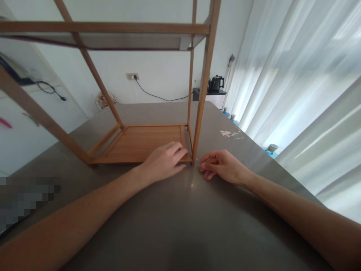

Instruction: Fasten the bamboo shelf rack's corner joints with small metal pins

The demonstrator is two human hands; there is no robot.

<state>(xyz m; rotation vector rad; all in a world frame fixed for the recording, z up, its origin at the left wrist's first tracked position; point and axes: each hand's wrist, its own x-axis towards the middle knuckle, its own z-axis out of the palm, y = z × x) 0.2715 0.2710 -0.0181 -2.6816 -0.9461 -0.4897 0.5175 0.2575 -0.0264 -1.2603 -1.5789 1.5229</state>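
A wooden rack (205,86) stands upright before me, with a bottom shelf panel (141,141) low between its legs. At the right end of that shelf's front edge, my left hand (166,160) is closed over the rail, fingers above and thumb in front. Just right of the front right leg, my right hand (221,165) pinches a thin metal rod (198,160). The rod points at the lower end of the leg; its tip seems to meet the wood. Most of the rod is hidden by my fingers, so its exact kind is unclear.
The rack stands on a grey table (135,233). Light scraps (229,133) lie to the right on it. An upper shelf (126,37) spans the rack overhead. Behind are a black kettle (217,82) and a wall socket (132,76); a white curtain (270,82) hangs right.
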